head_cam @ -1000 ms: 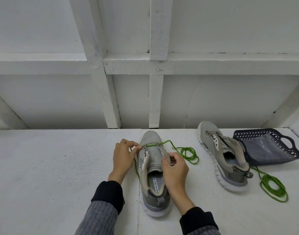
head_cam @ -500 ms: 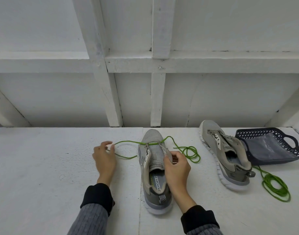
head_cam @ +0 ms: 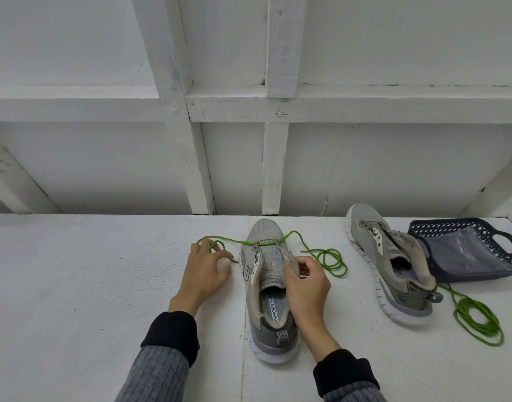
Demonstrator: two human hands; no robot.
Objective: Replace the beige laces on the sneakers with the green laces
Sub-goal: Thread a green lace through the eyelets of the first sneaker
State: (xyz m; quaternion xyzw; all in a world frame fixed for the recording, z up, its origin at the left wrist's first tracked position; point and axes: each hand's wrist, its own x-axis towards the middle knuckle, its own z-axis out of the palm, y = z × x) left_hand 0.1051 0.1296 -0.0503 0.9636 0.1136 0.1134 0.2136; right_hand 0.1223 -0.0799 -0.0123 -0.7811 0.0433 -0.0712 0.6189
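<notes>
On the white table, the left hand (head_cam: 204,271) has come back holding the green lace (head_cam: 264,242); right hand (head_cam: 305,285) grips the sneaker (head_cam: 267,285), ready for more lacing

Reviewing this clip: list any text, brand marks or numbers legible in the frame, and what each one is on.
"MEMORY FO": on the insole of the near sneaker; the right hand cuts off the rest.
"FO": partial print inside the far sneaker, barely legible.
Dark marks on both sneakers' side strips: logos, not readable text.
Nothing legible on the basket.
</notes>
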